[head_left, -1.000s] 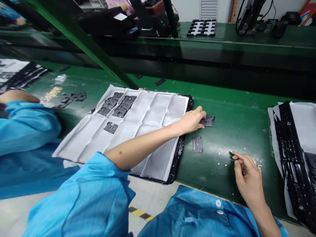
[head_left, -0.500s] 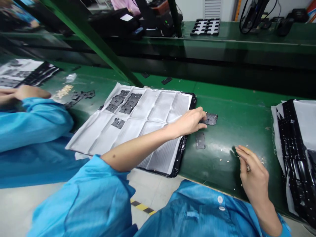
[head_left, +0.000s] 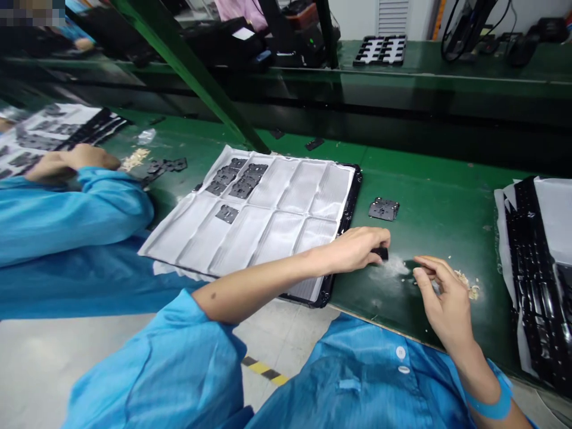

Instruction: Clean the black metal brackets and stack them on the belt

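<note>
My left hand is closed on a small black plate, just off the right edge of the tray; its fingers cover most of the plate. Facing it, my right hand has curled fingers, with thumb and forefinger slightly apart and nothing visible between them. A small pile of beige bits lies beside its fingers. Further back on the green bench rest a few overlapping black plates. The white-lined tray holds several similar plates in its left compartments and a single plate nearer me.
At the right stands a stack of black trays with white liners. A co-worker's blue sleeve and hands are at the left, near loose plates and beige bits. A green post slants behind the tray.
My left hand has moved from the overlapping plates toward me and taken the lone plate off the bench. My right hand has shifted left and its pinch has loosened; a beige pile now shows beside it.
</note>
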Motion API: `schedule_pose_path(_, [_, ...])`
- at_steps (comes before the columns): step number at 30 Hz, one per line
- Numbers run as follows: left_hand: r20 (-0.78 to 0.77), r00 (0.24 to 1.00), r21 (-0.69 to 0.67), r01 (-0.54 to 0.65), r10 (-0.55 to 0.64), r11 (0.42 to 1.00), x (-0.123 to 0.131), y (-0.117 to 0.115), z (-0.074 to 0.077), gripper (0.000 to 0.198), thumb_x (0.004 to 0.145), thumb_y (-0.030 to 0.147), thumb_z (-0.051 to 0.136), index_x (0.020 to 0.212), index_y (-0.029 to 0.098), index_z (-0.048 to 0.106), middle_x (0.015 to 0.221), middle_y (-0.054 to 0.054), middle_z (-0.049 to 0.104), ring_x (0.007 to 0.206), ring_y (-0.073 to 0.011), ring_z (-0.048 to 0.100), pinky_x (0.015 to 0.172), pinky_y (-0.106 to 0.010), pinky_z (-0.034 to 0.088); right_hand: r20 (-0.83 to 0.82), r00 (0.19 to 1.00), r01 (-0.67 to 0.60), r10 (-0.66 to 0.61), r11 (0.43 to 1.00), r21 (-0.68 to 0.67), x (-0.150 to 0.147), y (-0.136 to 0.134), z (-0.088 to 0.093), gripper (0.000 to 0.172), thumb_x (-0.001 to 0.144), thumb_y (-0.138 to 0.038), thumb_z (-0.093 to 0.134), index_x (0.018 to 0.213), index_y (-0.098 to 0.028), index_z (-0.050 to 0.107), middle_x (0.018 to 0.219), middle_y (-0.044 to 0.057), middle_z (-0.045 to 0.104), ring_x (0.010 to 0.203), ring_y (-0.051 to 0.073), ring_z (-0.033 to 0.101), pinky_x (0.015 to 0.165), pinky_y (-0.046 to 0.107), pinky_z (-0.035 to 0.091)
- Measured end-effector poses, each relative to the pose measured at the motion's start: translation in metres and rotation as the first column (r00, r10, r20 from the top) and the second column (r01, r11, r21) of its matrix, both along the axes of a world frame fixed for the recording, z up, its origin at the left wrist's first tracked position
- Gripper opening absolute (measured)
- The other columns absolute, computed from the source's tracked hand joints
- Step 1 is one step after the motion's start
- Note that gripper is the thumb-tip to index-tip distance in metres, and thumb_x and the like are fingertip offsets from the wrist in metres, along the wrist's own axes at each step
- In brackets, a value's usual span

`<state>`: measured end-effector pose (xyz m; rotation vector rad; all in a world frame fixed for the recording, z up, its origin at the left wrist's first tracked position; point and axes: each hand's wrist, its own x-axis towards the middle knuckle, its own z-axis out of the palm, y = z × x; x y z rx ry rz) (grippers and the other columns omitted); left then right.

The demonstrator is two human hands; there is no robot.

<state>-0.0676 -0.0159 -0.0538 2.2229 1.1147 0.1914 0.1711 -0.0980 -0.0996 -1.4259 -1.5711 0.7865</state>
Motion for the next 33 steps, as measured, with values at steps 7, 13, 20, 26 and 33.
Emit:
schedule_pose_path(7, [0.234, 0.939, 0.418, 0.137, -0.252, 0.898, 0.017, -0.039, 0.02, 0.028, 0.103, 0.004, 0.047, 0.094, 0.019, 0.069, 0.101, -0.008, 0.069, 0.093, -0.0197, 0.064, 0.084, -0.032, 0.053, -0.654, 0.754, -0.425, 0.064, 0.806, -0.411, -0.011, 0.002, 0.009, 0.059, 0.091, -0.075, 0.071, 0.103, -0.017, 0.071, 0.062, -0.001, 0.067, 0.049, 0.014, 0.058, 0.05, 0.026, 0.047])
schedule_pose_path(13, [0.485, 0.868, 0.091, -0.177, 0.112, 0.98, 0.021, -0.069, 0.014, 0.046, 0.101, 0.016, 0.064, 0.146, 0.022, 0.057, 0.131, -0.014, 0.067, 0.113, -0.0231, 0.069, 0.094, -0.036, 0.06, -0.558, 0.824, -0.078, -0.098, 0.956, -0.284, -0.007, -0.005, 0.027, 0.038, 0.094, -0.055, 0.077, 0.1, -0.019, 0.067, 0.055, -0.007, 0.059, 0.044, 0.01, 0.053, 0.046, 0.021, 0.043])
schedule_pose_path(20, [0.634, 0.594, -0.485, -0.194, 0.496, 0.853, 0.058, -0.087, -0.007, 0.033, 0.109, 0.042, 0.056, 0.088, 0.017, 0.057, 0.071, 0.0, 0.064, 0.059, -0.0108, 0.063, 0.062, -0.023, 0.053, -0.41, 0.909, -0.003, -0.075, 0.982, -0.187, -0.004, -0.018, 0.033, 0.019, 0.099, -0.038, 0.074, 0.094, -0.02, 0.072, 0.07, -0.002, 0.066, 0.056, 0.011, 0.061, 0.054, 0.023, 0.051])
schedule_pose_path(26, [0.611, 0.616, -0.544, -0.13, 0.497, 0.829, 0.057, -0.084, -0.006, 0.037, 0.11, 0.05, 0.053, 0.095, 0.017, 0.058, 0.066, 0.002, 0.062, 0.052, -0.0095, 0.059, 0.055, -0.021, 0.047, -0.422, 0.905, -0.06, -0.045, 0.971, -0.232, 0.006, -0.016, 0.031, 0.02, 0.102, -0.037, 0.069, 0.103, -0.019, 0.076, 0.059, -0.004, 0.059, 0.051, 0.012, 0.055, 0.051, 0.023, 0.047])
schedule_pose_path(33, [0.565, 0.657, -0.506, -0.202, 0.499, 0.839, 0.056, -0.074, -0.008, 0.043, 0.108, 0.048, 0.053, 0.077, 0.019, 0.05, 0.064, 0.004, 0.051, 0.058, -0.0088, 0.047, 0.057, -0.022, 0.037, -0.256, 0.967, -0.046, -0.022, 0.966, -0.256, 0.02, -0.016, 0.027, 0.018, 0.097, -0.038, 0.076, 0.1, -0.021, 0.077, 0.072, 0.001, 0.07, 0.062, 0.015, 0.063, 0.06, 0.027, 0.052])
